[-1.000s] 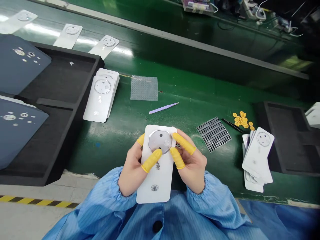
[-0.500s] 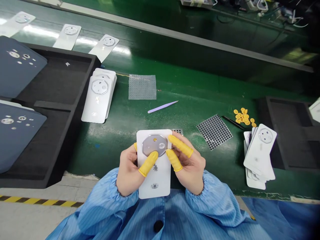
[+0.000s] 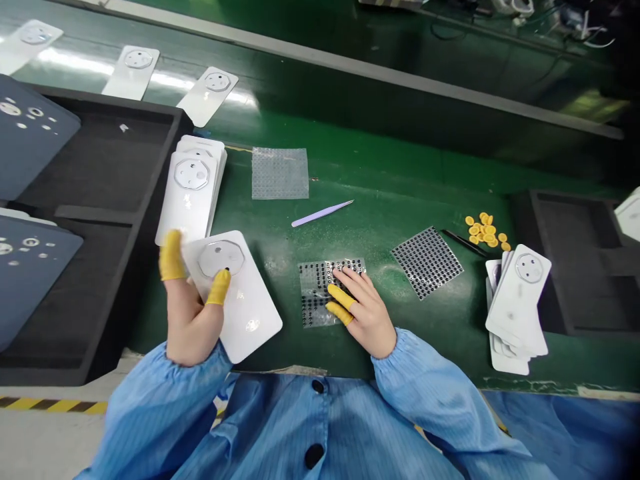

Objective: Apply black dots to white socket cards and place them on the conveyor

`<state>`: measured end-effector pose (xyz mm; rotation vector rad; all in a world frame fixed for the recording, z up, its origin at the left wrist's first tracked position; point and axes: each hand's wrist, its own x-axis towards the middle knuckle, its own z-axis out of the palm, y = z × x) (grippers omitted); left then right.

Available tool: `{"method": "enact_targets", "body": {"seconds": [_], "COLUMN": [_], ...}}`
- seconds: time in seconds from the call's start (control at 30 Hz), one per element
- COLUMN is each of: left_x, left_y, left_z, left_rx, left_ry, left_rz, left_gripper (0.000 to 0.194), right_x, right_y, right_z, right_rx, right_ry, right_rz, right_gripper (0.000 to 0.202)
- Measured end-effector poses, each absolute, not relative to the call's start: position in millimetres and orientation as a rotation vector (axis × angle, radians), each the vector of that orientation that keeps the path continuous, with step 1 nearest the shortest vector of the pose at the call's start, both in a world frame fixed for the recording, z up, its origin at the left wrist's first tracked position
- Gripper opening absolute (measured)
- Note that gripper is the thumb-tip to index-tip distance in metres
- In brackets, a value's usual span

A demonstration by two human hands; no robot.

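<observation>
My left hand (image 3: 193, 320) holds a white phone back cover (image 3: 253, 300) with an octagonal camera ring, its yellow-cotted thumb lying on the face near the ring. Another yellow-cotted finger of that hand sticks up beside the cover's left edge, blurred; the fingers beneath are hidden. My right hand (image 3: 367, 317) lies with outstretched fingers on a clear sheet of small black round pieces (image 3: 313, 300), holding nothing. Two of its fingers wear yellow cots. Just beyond the left hand is a stack of white phone back covers (image 3: 185, 200).
Purple tweezers (image 3: 320, 213) and an translucent sheet (image 3: 280, 175) lie ahead. To the right are a second dotted sheet (image 3: 427, 262), black tweezers (image 3: 465, 243), yellow finger cots (image 3: 483, 230) and stacked covers (image 3: 517, 307). Black trays (image 3: 125, 160) flank both sides.
The cover has moved left and tilted in my left hand. My right hand has let go of it and come down on the dotted sheet, which now shows more fully.
</observation>
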<state>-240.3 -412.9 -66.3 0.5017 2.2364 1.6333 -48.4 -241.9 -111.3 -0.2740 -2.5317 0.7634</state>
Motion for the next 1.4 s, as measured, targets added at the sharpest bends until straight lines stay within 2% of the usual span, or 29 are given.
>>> {"method": "enact_targets", "body": {"seconds": [0.07, 0.17, 0.23, 0.33, 0.5, 0.63, 0.8, 1.0, 1.3, 1.4], "left_x": [-242, -225, -209, -192, -185, -186, -186, -178, -198, -220], "left_y": [-416, -404, -391, -376, -372, -375, -373, -369, -373, -398], "left_z": [-70, -71, -69, -64, -61, -61, -64, -72, -85, -78], "left_rx": [0.519, 0.542, 0.566, 0.562, 0.463, 0.585, 0.594, 0.612, 0.810, 0.715], "left_ry": [2.288, 2.100, 1.931, 1.788, 1.710, 1.695, 1.774, 1.853, 1.965, 1.973], "left_rz": [1.421, 1.235, 1.227, 1.286, 1.333, 1.337, 1.338, 1.365, 1.239, 1.289], "left_gripper": [0.045, 0.045, 0.048, 0.040, 0.026, 0.022, 0.021, 0.020, 0.018, 0.036], "right_x": [-45, -43, -42, -42, -48, -59, -62, -55, -79, -76], "right_y": [-240, -240, -241, -242, -244, -245, -247, -249, -240, -238], "right_z": [-119, -113, -102, -85, -71, -73, -88, -108, -115, -110], "right_rx": [-0.260, -0.283, -0.273, -0.197, -0.192, -0.047, 0.074, 0.084, -0.311, -0.294], "right_ry": [-2.492, -2.364, -2.341, -2.392, -2.329, -2.380, -2.399, -2.378, -2.230, -2.219], "right_rz": [0.779, 0.874, 0.892, 0.911, 0.993, 0.851, 0.655, 0.608, 0.952, 0.884], "right_gripper": [0.030, 0.035, 0.041, 0.043, 0.033, 0.030, 0.038, 0.046, 0.016, 0.017]}}
